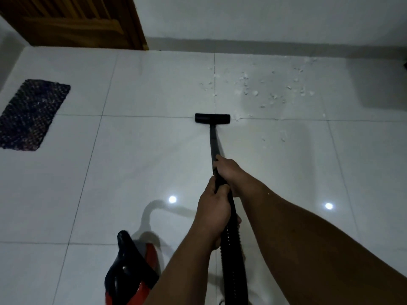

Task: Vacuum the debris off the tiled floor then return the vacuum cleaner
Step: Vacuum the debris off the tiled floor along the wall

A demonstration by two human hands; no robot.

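Observation:
A black vacuum wand [213, 139] runs from my hands down to a flat black floor nozzle [212, 118] resting on the white tiled floor [143, 161]. My right hand [229, 170] grips the wand higher up, and my left hand [212, 213] grips it lower, where the ribbed black hose [233, 260] starts. White debris [271, 89] lies scattered beyond and to the right of the nozzle, with a few bits touching the nozzle's right end. The red and black vacuum cleaner body [130, 271] sits on the floor at the bottom left of my arms.
A dark woven mat [30, 113] lies on the floor at the left. A wooden door [83, 20] stands at the back left. A white wall with a grey skirting [275, 44] runs along the back, behind the debris.

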